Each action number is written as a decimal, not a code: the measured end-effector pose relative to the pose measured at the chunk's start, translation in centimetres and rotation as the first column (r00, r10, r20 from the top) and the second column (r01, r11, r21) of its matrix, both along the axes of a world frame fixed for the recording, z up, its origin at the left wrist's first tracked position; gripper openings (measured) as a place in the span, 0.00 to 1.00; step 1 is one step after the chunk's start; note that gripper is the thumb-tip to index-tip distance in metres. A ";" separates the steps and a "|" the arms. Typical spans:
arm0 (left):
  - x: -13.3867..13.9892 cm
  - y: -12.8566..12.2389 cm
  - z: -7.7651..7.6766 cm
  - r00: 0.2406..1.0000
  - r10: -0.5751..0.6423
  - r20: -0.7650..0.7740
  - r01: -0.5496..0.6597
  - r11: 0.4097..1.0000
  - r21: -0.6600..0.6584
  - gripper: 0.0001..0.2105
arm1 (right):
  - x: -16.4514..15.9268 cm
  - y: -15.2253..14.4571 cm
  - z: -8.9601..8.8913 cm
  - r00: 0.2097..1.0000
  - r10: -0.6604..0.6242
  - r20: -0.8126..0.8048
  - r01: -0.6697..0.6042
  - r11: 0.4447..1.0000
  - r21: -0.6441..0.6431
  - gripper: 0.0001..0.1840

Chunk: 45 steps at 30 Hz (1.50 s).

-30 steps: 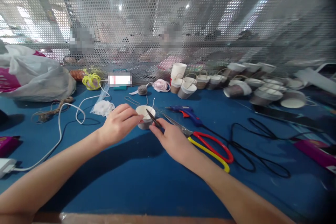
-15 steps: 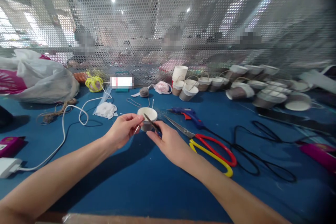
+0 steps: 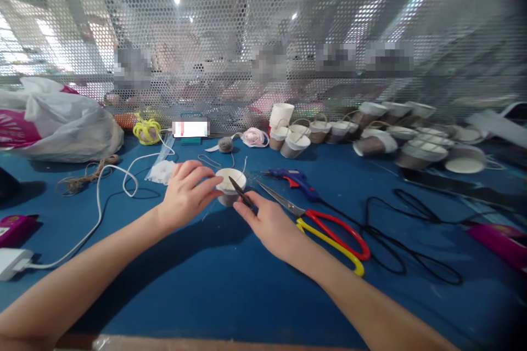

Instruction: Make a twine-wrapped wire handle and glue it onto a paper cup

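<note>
Head view: one small cup (image 3: 227,198), pale inside and grey outside, upright on the blue counter (image 3: 230,296), between the two hands. Right hand (image 3: 274,226): grip clamped on a dark pointed tool (image 3: 236,186), its tip over the cup's opening, much as half a second earlier. Left hand (image 3: 185,196): raised and opened out since then, when its fingers pinched a thin pale piece at the near side; grip now apart, fingertips by the cup's left rim, contact uncertain. One thin strand (image 3: 205,212), faint, below that hand. One white strand (image 3: 246,163), upright at the cup's right rim. To the right: large scissors (image 3: 297,210), red and yellow handles; blue glue gun (image 3: 302,181), untouched. Assessment: the pinched piece has probably been released, and work at the cup appears mid-step.
</note>
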State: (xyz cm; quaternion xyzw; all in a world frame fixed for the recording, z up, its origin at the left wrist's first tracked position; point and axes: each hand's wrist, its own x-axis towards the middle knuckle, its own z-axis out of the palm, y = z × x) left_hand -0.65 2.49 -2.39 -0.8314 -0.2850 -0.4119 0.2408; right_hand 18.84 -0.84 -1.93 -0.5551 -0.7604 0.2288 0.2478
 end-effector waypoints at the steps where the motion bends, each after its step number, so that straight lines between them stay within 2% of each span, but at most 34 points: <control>1: 0.2 -0.1 0.0 1.000 -0.004 -0.013 0.004 1.000 0.025 0.06 | -0.1 -0.1 0.0 1.000 0.010 -0.008 -0.011 1.000 -0.004 0.12; 3: 0.9 -0.3 0.1 0.999 -0.017 0.028 0.017 0.999 -0.029 0.04 | -0.2 -0.2 0.0 1.000 0.020 -0.016 -0.020 1.000 -0.002 0.12; 4: 1.3 -0.5 0.1 0.996 -0.021 0.084 0.031 0.992 -0.121 0.05 | -0.3 -0.2 0.0 1.000 0.020 -0.009 -0.020 1.000 0.004 0.12; 5: 1.7 -0.7 0.1 0.985 -0.021 0.173 0.067 0.962 -0.263 0.06 | -0.3 -0.2 -0.1 1.000 0.016 0.002 -0.016 1.000 0.016 0.12; 6: 2.0 -0.9 0.1 0.955 -0.005 0.296 0.140 0.889 -0.436 0.08 | -0.4 -0.1 -0.1 1.000 0.009 0.014 -0.009 0.999 0.034 0.11; 7: 2.4 -1.1 0.2 0.897 0.038 0.441 0.267 0.748 -0.607 0.10 | -0.4 -0.1 -0.1 1.000 0.000 0.027 -0.002 0.998 0.059 0.11; 8: 2.7 -1.2 0.3 0.813 0.117 0.571 0.425 0.552 -0.718 0.11 | -0.4 0.0 -0.2 0.999 -0.011 0.040 0.008 0.996 0.089 0.11; 9: 2.9 -1.3 0.3 0.717 0.225 0.660 0.581 0.330 -0.744 0.12 | -0.4 0.0 -0.3 0.998 -0.024 0.051 0.018 0.993 0.120 0.10; 10: 3.0 -1.3 0.4 0.632 0.336 0.698 0.704 0.128 -0.699 0.12 | -0.4 0.1 -0.4 0.998 -0.038 0.059 0.029 0.989 0.146 0.10; 11: 3.0 -1.3 0.5 0.570 0.428 0.701 0.781 -0.019 -0.624 0.11 | -0.4 0.1 -0.5 0.997 -0.049 0.064 0.038 0.986 0.163 0.10; 12: 3.0 -1.3 0.6 0.532 0.486 0.693 0.823 -0.103 -0.559 0.11 | -0.4 0.1 -0.6 0.997 -0.051 0.064 0.039 0.985 0.171 0.10; 13: 3.0 -1.3 0.6 0.510 0.510 0.693 0.842 -0.132 -0.523 0.11 | -0.3 0.1 -0.6 0.998 -0.041 0.055 0.032 0.985 0.168 0.10; 14: 2.9 -1.3 0.7 0.498 0.501 0.708 0.849 -0.117 -0.515 0.11 | -0.2 0.1 -0.6 0.999 -0.019 0.037 0.013 0.988 0.155 0.11; 15: 2.8 -1.2 0.7 0.496 0.466 0.733 0.847 -0.072 -0.527 0.11 | -0.2 0.1 -0.5 1.000 0.012 0.011 -0.013 0.991 0.135 0.12; 18: 2.7 -1.2 0.6 0.540 0.317 0.780 0.795 0.113 -0.596 0.11 | 0.1 0.0 -0.3 0.994 0.086 -0.068 -0.080 0.994 0.077 0.14; 20: 2.7 -1.2 0.5 0.588 0.259 0.767 0.747 0.191 -0.637 0.10 | 0.1 -0.1 -0.2 0.992 0.093 -0.083 -0.089 0.995 0.051 0.15; 23: 2.7 -1.2 0.3 0.636 0.226 0.737 0.691 0.259 -0.675 0.10 | 0.0 -0.2 0.1 0.995 0.077 -0.065 -0.076 0.997 0.015 0.16; 27: 2.8 -1.1 0.2 0.694 0.206 0.690 0.618 0.320 -0.718 0.10 | -0.1 -0.3 0.2 0.997 0.065 -0.028 -0.067 0.996 -0.051 0.16; 30: 2.9 -1.2 0.1 0.735 0.188 0.652 0.566 0.360 -0.742 0.10 | -0.2 -0.3 0.0 0.998 0.065 -0.024 -0.066 0.997 -0.027 0.15; 33: 3.0 -1.5 -0.1 0.729 0.181 0.660 0.556 0.406 -0.725 0.09 | -0.2 -0.4 -0.2 0.998 0.052 -0.038 -0.052 0.999 0.000 0.13; 36: 3.4 -1.7 -0.6 0.664 0.183 0.725 0.613 0.422 -0.668 0.09 | -0.3 -0.5 -0.2 0.996 0.063 -0.064 -0.064 0.998 -0.027 0.13; 38: 3.7 -1.7 -1.0 0.597 0.196 0.778 0.675 0.400 -0.620 0.10 | -0.4 -0.5 -0.3 0.995 0.076 -0.069 -0.080 0.995 -0.057 0.14; 43: 4.1 -1.6 -1.4 0.429 0.258 0.866 0.825 0.278 -0.491 0.11 | -0.5 -0.4 -0.5 0.995 0.081 -0.061 -0.085 0.993 -0.076 0.16; 45: 4.0 -1.6 -1.4 0.438 0.277 0.855 0.837 0.222 -0.500 0.11 | -0.5 -0.3 -0.5 0.996 0.076 -0.055 -0.080 0.995 -0.062 0.15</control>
